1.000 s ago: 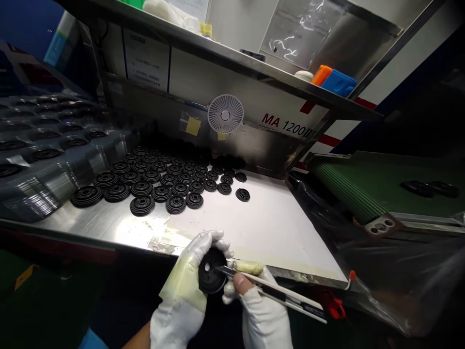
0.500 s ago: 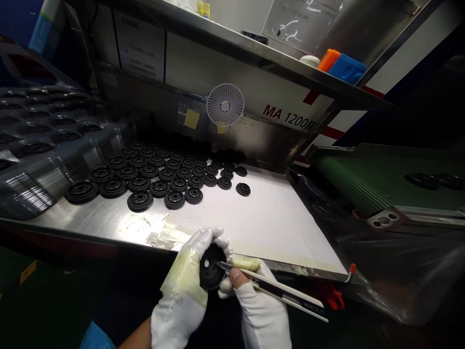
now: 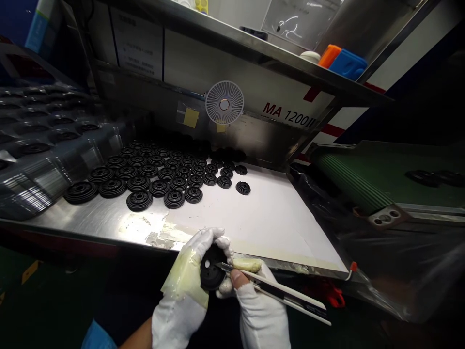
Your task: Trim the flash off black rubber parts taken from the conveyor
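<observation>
Standing across the back of the room, a pale machine panel [image 3: 290, 99] marked MA 1200II rises behind the metal surface [image 3: 103, 220], with a long shelf [image 3: 218, 29] overhead. To the right is a green conveyor belt [image 3: 347, 177]; to the left, stacked clear trays [image 3: 72, 162] hold dark round parts. A white sheet [image 3: 272, 218] covers much of the surface's right side, and a small round fan [image 3: 224, 103] is set against the back wall. Black wheels [image 3: 148, 170] stand packed in rows toward the back and left, one of them [image 3: 243, 188] a little apart on the sheet.

At the near edge, both gloved hands meet. The left hand [image 3: 185, 278] curls around a black disc [image 3: 212, 280], holding it tilted just in front of the surface; the right hand [image 3: 263, 308] pinches a knife [image 3: 286, 294], its bare thumb [image 3: 238, 279] near the blade.

The blade tip [image 3: 223, 265] lies over the disc's face, close to the hole. If pressed too hard, it could skid and gouge the disc or nick the left fingers curled behind the rim; a loose grip could let the disc turn under it.
</observation>
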`<action>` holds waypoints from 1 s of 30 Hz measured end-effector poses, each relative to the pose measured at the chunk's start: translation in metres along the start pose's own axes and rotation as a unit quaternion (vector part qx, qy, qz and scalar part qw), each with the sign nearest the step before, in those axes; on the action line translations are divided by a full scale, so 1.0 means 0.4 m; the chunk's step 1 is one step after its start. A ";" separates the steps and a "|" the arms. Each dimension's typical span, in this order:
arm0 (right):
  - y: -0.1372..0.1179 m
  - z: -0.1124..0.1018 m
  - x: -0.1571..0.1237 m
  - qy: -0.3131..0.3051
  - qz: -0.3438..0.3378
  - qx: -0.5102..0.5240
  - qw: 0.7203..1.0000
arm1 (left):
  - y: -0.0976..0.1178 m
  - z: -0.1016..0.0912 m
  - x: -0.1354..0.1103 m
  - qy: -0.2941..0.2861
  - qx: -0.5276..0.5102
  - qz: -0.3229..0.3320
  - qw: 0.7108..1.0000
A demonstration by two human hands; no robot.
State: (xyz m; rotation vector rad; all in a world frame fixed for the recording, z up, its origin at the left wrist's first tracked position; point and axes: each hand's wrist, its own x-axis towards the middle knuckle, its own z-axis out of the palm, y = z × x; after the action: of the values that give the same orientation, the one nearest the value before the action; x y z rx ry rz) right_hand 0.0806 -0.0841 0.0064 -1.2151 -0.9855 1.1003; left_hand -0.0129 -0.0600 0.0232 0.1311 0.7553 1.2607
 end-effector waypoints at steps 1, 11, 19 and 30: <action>0.000 -0.001 0.000 0.003 -0.002 -0.004 1.000 | 0.000 0.000 -0.001 0.000 -0.002 -0.002 1.000; 0.005 0.001 -0.004 0.040 -0.020 -0.021 0.999 | -0.001 0.001 0.002 -0.001 -0.033 -0.006 0.999; 0.023 -0.017 0.009 0.014 -0.002 -0.031 0.999 | 0.000 -0.001 0.001 0.001 -0.034 -0.013 0.999; 0.023 0.004 0.002 0.038 -0.005 0.018 0.999 | 0.003 0.007 -0.006 0.009 -0.028 -0.008 1.000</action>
State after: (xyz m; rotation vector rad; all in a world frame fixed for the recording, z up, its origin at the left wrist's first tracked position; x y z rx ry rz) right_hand 0.0783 -0.0831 -0.0025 -1.2135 -0.9100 1.0525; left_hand -0.0124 -0.0610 0.0269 0.0681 0.7353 1.2686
